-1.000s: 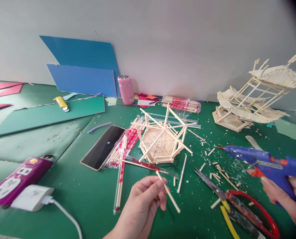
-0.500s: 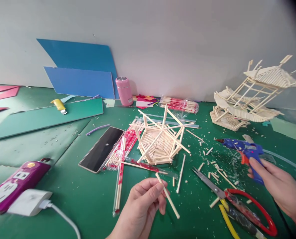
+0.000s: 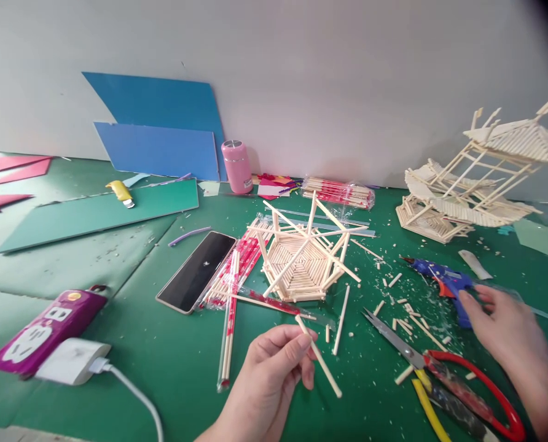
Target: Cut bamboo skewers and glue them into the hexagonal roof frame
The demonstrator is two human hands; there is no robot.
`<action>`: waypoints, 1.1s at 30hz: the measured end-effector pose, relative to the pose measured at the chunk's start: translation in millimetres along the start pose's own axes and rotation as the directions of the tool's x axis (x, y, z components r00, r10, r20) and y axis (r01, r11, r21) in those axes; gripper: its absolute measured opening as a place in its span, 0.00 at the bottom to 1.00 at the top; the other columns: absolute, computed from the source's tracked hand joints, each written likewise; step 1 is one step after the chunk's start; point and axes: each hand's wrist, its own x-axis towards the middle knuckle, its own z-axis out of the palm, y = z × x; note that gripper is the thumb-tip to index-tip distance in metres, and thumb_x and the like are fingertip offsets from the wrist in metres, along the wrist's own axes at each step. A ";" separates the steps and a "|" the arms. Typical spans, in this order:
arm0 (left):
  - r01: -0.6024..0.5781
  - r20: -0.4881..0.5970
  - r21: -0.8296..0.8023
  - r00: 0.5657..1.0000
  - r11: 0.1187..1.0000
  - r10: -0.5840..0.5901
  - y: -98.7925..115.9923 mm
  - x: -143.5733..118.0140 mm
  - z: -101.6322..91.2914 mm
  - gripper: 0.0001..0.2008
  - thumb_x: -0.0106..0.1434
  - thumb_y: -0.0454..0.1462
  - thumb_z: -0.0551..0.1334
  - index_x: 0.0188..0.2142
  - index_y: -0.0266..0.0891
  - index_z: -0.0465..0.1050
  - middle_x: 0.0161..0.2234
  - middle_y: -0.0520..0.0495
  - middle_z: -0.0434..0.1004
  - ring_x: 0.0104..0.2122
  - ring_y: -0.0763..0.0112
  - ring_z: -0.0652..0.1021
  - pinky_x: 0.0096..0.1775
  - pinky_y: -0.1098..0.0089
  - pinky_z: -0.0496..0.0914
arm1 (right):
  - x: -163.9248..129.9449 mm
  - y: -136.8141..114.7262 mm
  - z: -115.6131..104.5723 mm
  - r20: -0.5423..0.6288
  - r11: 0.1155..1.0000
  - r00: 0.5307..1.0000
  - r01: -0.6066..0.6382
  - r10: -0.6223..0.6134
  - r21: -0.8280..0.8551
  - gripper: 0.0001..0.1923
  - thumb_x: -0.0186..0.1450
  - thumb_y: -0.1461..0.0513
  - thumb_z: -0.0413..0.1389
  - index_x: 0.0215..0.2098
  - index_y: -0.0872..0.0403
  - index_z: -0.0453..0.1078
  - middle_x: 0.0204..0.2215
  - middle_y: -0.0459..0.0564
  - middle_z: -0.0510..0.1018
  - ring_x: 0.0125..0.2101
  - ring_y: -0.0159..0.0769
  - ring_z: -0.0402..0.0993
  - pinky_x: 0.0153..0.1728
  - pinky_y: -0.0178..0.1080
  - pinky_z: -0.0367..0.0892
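Observation:
Between thumb and fingers, my left hand (image 3: 278, 371) pinches a short wooden stick (image 3: 320, 362), slanting down to the right. Beyond it stands a frame of wooden sticks (image 3: 297, 267) with a web-patterned base and sticks crossing over its top. A blue glue gun (image 3: 444, 281) with an orange trigger lies on the table at the right. My right hand (image 3: 508, 328) is beside its handle, fingers loosely parted and not wrapped around it; the thumb overlaps the handle's edge. Red-handled scissors (image 3: 407, 353) lie between my hands, over a yellow-and-black handled tool (image 3: 428, 399).
A tiered stick model (image 3: 477, 184) stands back right. Stick offcuts (image 3: 407, 319) are scattered near the scissors. Bagged sticks (image 3: 237, 270), a phone (image 3: 198, 270), a purple power strip (image 3: 48, 331), a yellow cutter (image 3: 120, 193) and a pink bottle (image 3: 237, 166) lie or stand leftward.
My right hand has loosened from the glue gun's handle, and the gun rests on the table. My left hand still holds the stick. The view has shifted slightly.

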 end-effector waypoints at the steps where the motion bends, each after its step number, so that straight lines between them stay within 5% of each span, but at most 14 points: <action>1: -0.005 -0.010 0.006 1.000 1.000 0.005 0.2 -0.1 1.3 0.06 0.54 0.36 0.66 0.26 0.33 0.76 0.17 0.52 0.68 0.19 0.80 0.65 0.25 0.78 0.60 | -6.7 -6.4 -6.1 -0.003 1.000 1.000 0.001 -0.001 0.009 0.17 0.56 0.55 0.56 0.36 0.61 0.73 0.29 0.64 0.76 0.25 0.43 0.71 0.25 0.43 0.63; 4: -0.019 -0.023 0.014 1.000 1.000 0.019 1.7 1.4 5.3 0.07 0.55 0.35 0.65 0.24 0.32 0.76 0.17 0.52 0.67 0.19 0.80 0.65 0.25 0.78 0.60 | -42.2 -40.3 -25.3 -0.007 0.991 1.000 0.026 -0.026 0.128 0.17 0.60 0.53 0.52 0.45 0.50 0.68 0.35 0.55 0.76 0.29 0.38 0.73 0.28 0.37 0.66; 6: -0.025 -0.028 -0.009 0.999 1.000 0.025 3.2 3.3 7.9 0.07 0.54 0.35 0.65 0.23 0.32 0.75 0.19 0.51 0.69 0.19 0.80 0.66 0.25 0.77 0.60 | -76.3 -73.2 -33.9 0.075 0.934 0.990 0.086 -0.119 0.346 0.11 0.59 0.53 0.54 0.38 0.47 0.70 0.34 0.50 0.77 0.29 0.39 0.73 0.31 0.38 0.66; 8: -0.028 -0.028 -0.058 0.999 0.998 0.026 4.6 4.8 10.3 0.06 0.53 0.35 0.66 0.24 0.32 0.75 0.20 0.49 0.71 0.19 0.79 0.67 0.25 0.77 0.60 | -112.0 -108.9 -36.6 0.173 0.787 0.942 0.128 -0.286 0.604 0.07 0.56 0.55 0.57 0.31 0.48 0.72 0.30 0.49 0.77 0.29 0.38 0.72 0.29 0.36 0.66; 14: 0.012 -0.006 -0.193 1.000 0.981 -0.014 4.9 4.5 17.2 0.05 0.50 0.35 0.69 0.25 0.33 0.77 0.17 0.52 0.66 0.20 0.79 0.64 0.26 0.76 0.61 | -170.0 -188.3 -26.0 0.457 0.321 0.889 -0.422 -0.036 0.848 0.08 0.53 0.55 0.61 0.29 0.50 0.72 0.27 0.46 0.74 0.26 0.34 0.70 0.26 0.32 0.67; 16: 0.012 -0.028 -0.200 0.999 0.980 -0.018 5.7 3.6 19.1 0.06 0.47 0.35 0.70 0.25 0.34 0.78 0.16 0.53 0.64 0.20 0.79 0.63 0.26 0.76 0.62 | -170.6 -201.7 -22.8 0.487 0.164 0.873 -0.481 0.000 0.861 0.09 0.53 0.56 0.62 0.30 0.50 0.71 0.27 0.45 0.74 0.25 0.32 0.70 0.26 0.33 0.68; 20: -0.039 -0.124 -0.158 0.992 0.987 0.019 10.5 1.5 23.2 0.09 0.43 0.37 0.72 0.24 0.33 0.78 0.20 0.51 0.70 0.21 0.79 0.66 0.28 0.75 0.64 | -166.2 -216.2 -15.6 0.474 -0.068 0.873 -0.483 -0.117 0.873 0.05 0.55 0.59 0.61 0.30 0.50 0.70 0.22 0.43 0.72 0.21 0.30 0.69 0.22 0.33 0.67; 27: -0.100 -0.148 -0.163 0.986 0.982 0.076 13.4 4.2 27.7 0.10 0.43 0.38 0.72 0.23 0.34 0.77 0.18 0.53 0.67 0.19 0.80 0.65 0.26 0.77 0.63 | -162.5 -230.1 -6.3 0.507 -0.209 0.857 -0.515 -0.091 0.832 0.05 0.56 0.61 0.61 0.30 0.49 0.69 0.18 0.40 0.70 0.16 0.26 0.64 0.17 0.29 0.62; 33: -0.147 -0.149 -0.061 0.979 0.987 0.136 3.3 5.8 13.1 0.12 0.43 0.39 0.73 0.28 0.35 0.80 0.18 0.52 0.70 0.22 0.78 0.67 0.27 0.78 0.63 | -144.5 -236.3 -8.3 0.586 -0.187 0.810 -0.572 0.027 0.799 0.09 0.55 0.57 0.62 0.30 0.51 0.68 0.21 0.41 0.70 0.20 0.26 0.63 0.20 0.30 0.60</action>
